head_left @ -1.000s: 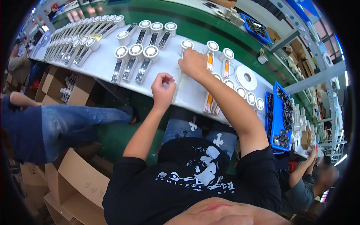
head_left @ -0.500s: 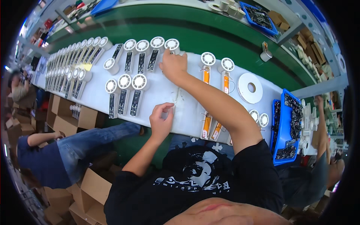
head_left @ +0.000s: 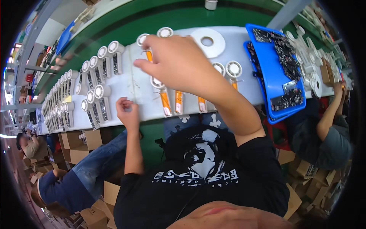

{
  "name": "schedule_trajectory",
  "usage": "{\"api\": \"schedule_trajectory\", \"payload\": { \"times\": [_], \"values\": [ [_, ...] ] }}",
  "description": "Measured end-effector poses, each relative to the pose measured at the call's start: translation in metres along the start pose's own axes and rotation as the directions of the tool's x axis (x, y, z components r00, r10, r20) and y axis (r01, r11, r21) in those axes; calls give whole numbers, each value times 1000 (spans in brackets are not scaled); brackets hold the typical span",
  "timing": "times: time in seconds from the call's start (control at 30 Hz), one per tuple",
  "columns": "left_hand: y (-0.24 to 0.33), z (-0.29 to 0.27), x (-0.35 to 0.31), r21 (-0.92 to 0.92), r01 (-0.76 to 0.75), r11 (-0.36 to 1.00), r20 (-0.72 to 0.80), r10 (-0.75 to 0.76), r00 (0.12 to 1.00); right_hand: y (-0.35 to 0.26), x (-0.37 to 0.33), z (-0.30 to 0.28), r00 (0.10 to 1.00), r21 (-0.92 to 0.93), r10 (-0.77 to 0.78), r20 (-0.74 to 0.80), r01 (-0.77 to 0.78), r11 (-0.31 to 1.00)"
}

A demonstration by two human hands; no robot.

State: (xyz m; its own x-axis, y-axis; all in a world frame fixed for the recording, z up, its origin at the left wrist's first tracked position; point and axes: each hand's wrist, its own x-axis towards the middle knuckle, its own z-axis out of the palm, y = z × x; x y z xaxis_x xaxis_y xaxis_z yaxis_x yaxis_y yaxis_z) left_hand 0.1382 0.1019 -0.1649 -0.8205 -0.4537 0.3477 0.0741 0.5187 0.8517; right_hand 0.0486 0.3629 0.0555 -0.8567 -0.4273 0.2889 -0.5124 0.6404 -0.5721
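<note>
My right hand [head_left: 177,61] is raised above the white table with thumb and fingers apart and nothing visible in them. It partly covers several white handheld fan bodies with orange strips in their handles; one such fan body [head_left: 163,101] lies just below it. My left hand [head_left: 127,112] hovers by the table's near edge, fingers loosely curled with a gap to the thumb, apparently holding nothing. To its left, rows of white fans with black strips in the handles lie on the table; the closest is a round-headed fan [head_left: 101,91].
Right of the fans stand stacked blue trays [head_left: 272,74] with black parts. A large white roll [head_left: 218,41] lies at the far side of the white table [head_left: 124,86]. Cardboard boxes [head_left: 78,154] sit on the floor at left. One person [head_left: 333,143] works at right; another [head_left: 72,187] is at left.
My view has swung toward the right, bringing the blue trays closer. My right hand has come away from a black-strip fan in the far row and moved right, over the orange-strip ones.
</note>
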Motion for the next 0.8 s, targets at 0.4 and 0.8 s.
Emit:
{"api": "schedule_trajectory", "payload": {
  "times": [0.4,0.8],
  "values": [
    [-4,2,4,101,54,993,-68,-48,997,127,-259,-89,928,-28,150,-341,-170,985],
    [-14,2,4,110,68,992,-91,-58,994,178,-267,-122,983,-394,166,-74,-182,901]
  ]
}}
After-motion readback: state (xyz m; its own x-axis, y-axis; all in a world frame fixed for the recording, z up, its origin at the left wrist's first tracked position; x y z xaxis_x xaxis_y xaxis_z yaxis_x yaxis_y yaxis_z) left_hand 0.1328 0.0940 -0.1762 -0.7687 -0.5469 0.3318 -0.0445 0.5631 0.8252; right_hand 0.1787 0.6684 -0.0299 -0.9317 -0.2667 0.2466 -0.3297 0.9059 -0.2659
